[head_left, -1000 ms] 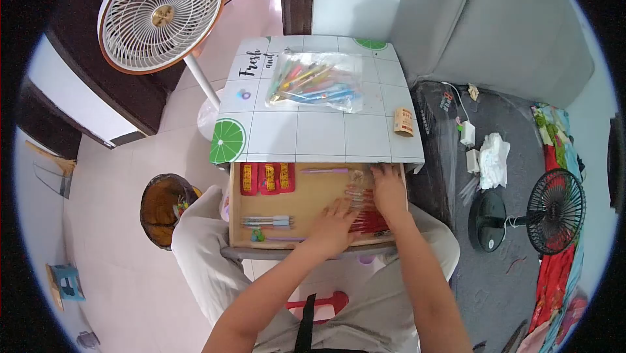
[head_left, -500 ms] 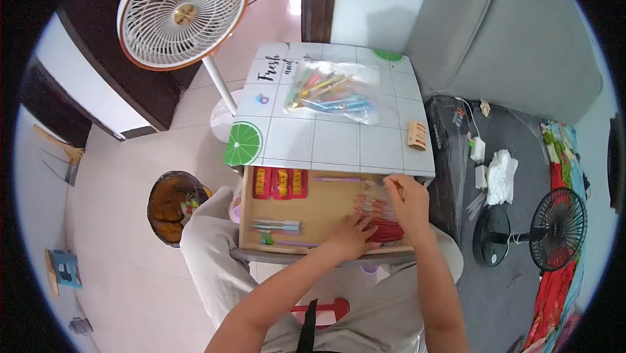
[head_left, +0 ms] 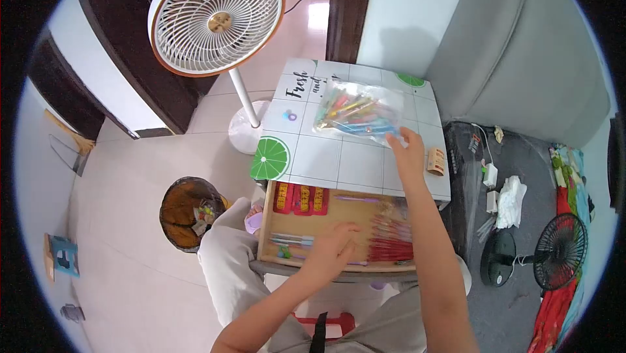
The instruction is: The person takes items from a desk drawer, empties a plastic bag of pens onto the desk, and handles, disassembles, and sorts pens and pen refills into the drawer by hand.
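Observation:
My right hand is over the tabletop, with thumb and fingers apart at the lower right corner of a clear plastic bag. Several colourful pens show through the bag. My left hand hovers above the open drawer, loosely bent and holding nothing. To its right in the drawer lies a bundle of red pens, partly in clear wrapping. Blue-and-white pens lie left of that hand, and a purple pen lies toward the back. Red packets with yellow print fill the drawer's back left corner.
A small brown-and-white carton piece and a purple-blue ring-like item are on the table. A white fan stands behind left, a waste bin left. A black fan rests on the grey surface at right.
My right hand has gone from the red pens in the drawer up to the bag on the tabletop. My left hand has drawn back left, off the red pens. The view has shifted.

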Available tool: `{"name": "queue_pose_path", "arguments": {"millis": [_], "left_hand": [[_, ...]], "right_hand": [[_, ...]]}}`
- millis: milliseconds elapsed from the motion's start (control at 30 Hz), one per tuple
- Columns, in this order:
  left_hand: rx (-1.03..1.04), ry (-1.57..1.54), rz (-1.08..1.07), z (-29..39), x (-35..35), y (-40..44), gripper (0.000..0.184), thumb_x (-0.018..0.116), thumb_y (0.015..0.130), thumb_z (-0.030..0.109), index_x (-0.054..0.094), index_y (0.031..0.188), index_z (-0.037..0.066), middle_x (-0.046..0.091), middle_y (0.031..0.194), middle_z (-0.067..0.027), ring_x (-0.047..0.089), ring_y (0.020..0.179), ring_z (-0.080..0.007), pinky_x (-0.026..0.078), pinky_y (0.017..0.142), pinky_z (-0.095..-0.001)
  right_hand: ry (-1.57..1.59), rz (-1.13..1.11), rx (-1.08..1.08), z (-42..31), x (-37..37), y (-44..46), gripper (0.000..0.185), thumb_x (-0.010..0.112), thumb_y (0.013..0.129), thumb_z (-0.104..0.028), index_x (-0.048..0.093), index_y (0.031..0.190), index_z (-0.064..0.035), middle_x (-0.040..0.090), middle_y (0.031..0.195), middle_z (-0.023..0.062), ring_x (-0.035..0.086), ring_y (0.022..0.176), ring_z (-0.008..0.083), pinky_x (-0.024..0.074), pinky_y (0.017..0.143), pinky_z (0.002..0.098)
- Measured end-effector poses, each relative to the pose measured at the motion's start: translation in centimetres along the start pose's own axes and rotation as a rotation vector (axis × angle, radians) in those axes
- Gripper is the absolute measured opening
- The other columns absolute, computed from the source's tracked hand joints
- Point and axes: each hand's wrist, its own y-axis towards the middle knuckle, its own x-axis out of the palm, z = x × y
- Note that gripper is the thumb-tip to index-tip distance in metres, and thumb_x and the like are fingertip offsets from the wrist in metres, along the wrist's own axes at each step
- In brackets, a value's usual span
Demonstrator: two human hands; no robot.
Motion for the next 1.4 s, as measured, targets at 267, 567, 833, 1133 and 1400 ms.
{"name": "queue_pose_path", "arguments": {"millis": [267,567,833,1133,1400], "left_hand": [[0.003,0.108,0.292,-2.5,-3.8,1.6,0.022,0.055,0.078,0.005,0.054,0.1,0.003,0.055,0.101,-0.0155,0.051,0.097,-0.0329,0.04,0.085,-0.0393],[0.005,0.281,0.488,-3.8,-7.6,8.8,0.024,0.056,0.083,0.009,0.054,0.105,0.001,0.056,0.103,-0.0167,0.051,0.101,-0.0337,0.039,0.09,-0.0386],[0.103,0.51,0.42,-8.6,-9.4,20.1,0.03,0.05,0.087,0.021,0.054,0.108,0.0,0.057,0.101,-0.0197,0.052,0.095,-0.0383,0.043,0.082,-0.0441],[-0.261,0.578,0.211,-8.6,-10.4,24.9,0.026,0.054,0.082,0.027,0.066,0.081,0.005,0.064,0.084,-0.0165,0.061,0.081,-0.0335,0.048,0.073,-0.0427],[-0.202,0.614,0.262,-8.8,-9.8,25.0,0.02,0.056,0.079,0.025,0.066,0.082,0.008,0.065,0.082,-0.0147,0.062,0.077,-0.0327,0.049,0.069,-0.0423]], "right_hand": [[0.623,-0.391,0.502,-4.7,-2.1,-2.8,0.013,0.062,0.08,-0.009,0.055,0.086,-0.0003,0.056,0.074,0.0018,0.051,0.068,0.008,0.0417,0.064,0.0228],[0.312,-0.412,0.272,-3.2,-5.8,-4.4,0.021,0.055,0.079,-0.002,0.056,0.1,0.0021,0.058,0.098,0.0098,0.055,0.09,0.0212,0.0433,0.078,0.0307],[0.08,-0.604,-0.37,-2.0,-2.6,-0.4,0.054,0.056,0.081,-0.011,0.037,0.131,-0.0018,0.037,0.135,0.018,0.032,0.127,0.0333,0.0265,0.106,0.0394],[-0.063,-0.71,-0.642,-2.6,5.0,5.6,0.099,0.067,0.066,-0.056,0.025,0.138,-0.0016,0.024,0.144,0.0168,0.022,0.134,0.03,0.0171,0.11,0.0415],[-0.207,-0.951,-0.615,-5.5,4.8,8.2,0.107,0.066,0.055,-0.067,0.034,0.133,-0.0011,0.038,0.134,0.0187,0.029,0.13,0.0296,0.0185,0.109,0.0408]]}}
